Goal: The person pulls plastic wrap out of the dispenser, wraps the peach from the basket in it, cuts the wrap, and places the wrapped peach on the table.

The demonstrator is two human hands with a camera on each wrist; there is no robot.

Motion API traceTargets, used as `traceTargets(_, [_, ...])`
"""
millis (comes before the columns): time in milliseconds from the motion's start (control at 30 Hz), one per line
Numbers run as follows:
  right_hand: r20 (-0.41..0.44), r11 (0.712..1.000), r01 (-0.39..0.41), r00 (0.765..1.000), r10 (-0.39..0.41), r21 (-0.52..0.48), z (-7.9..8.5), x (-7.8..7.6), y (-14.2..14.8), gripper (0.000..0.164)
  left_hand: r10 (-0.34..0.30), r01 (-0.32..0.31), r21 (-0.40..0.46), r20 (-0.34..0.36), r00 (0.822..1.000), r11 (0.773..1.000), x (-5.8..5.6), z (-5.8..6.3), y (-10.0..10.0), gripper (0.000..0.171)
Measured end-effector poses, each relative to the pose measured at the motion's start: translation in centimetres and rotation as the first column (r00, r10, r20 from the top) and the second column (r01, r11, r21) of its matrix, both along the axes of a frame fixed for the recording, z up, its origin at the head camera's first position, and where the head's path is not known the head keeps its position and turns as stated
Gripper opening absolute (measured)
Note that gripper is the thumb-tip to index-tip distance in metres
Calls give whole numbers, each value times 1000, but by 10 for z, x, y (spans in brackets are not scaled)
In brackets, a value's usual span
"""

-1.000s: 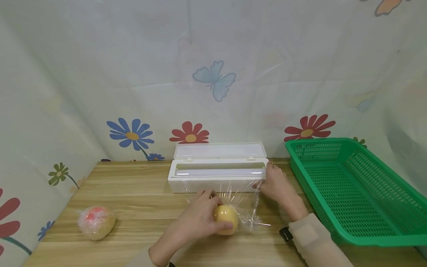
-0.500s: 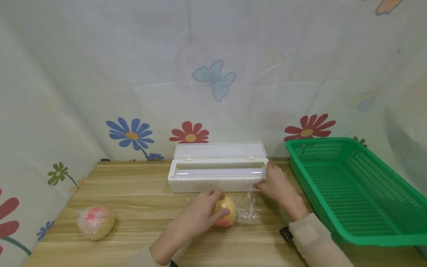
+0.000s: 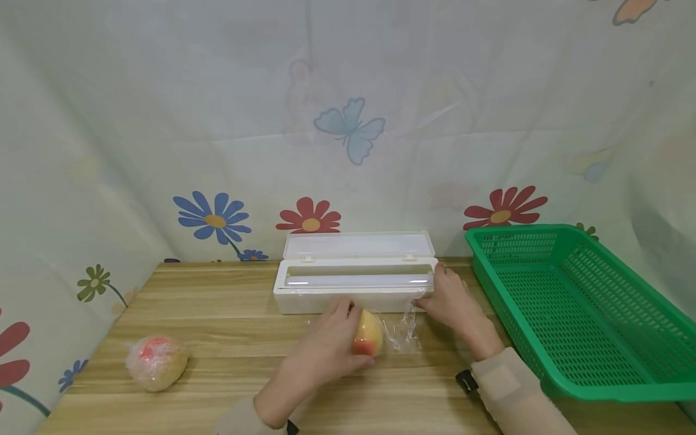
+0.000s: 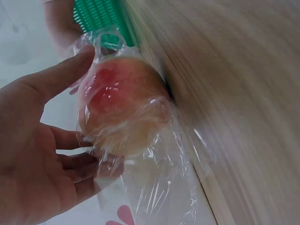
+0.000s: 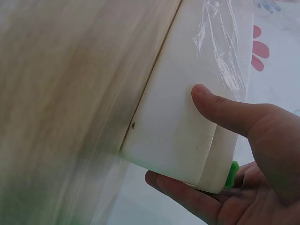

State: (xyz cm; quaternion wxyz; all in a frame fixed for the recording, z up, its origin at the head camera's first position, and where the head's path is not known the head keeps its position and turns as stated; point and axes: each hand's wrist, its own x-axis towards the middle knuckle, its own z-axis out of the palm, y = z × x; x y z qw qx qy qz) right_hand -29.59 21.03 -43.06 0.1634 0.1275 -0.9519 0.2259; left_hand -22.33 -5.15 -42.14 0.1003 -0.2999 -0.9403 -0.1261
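Observation:
A round, peach-like yellow-and-red fruit [image 3: 368, 333] lies on the table just in front of a white cling film dispenser [image 3: 326, 301]. My left hand [image 3: 326, 347] holds the fruit from its left side, thumb nearest me and fingers around the far side. Clear cling film [image 4: 159, 173] covers the fruit and stretches toward the dispenser, as the left wrist view shows. My right hand [image 3: 451, 302] grips the dispenser's right end, with the thumb [image 5: 220, 108] on its front and fingers against the end. The dispenser's lid [image 3: 359, 244] stands raised, showing the film roll [image 3: 359, 281] inside.
A film-wrapped fruit [image 3: 157, 364] sits at the left of the wooden table [image 3: 228, 326]. At the right, beside my right forearm, stands a green perforated basket [image 3: 522, 350]. A flower-printed curtain [image 3: 244, 151] hangs behind the table.
My left hand has rolled the fruit away from me toward the dispenser, and its red side now shows. The film between them has shortened. My right hand stays on the dispenser.

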Motion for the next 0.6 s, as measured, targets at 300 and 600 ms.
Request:
traceTargets(300, [-24, 1000, -30, 999, 30, 2, -1, -1, 0, 75, 66, -69, -70, -36, 997, 995, -4, -6, 6, 105])
traceTargets(600, [-57, 999, -32, 998, 33, 13, -1, -1, 1, 72, 96, -98, -75, -39, 995, 992, -5, -6, 10, 93])
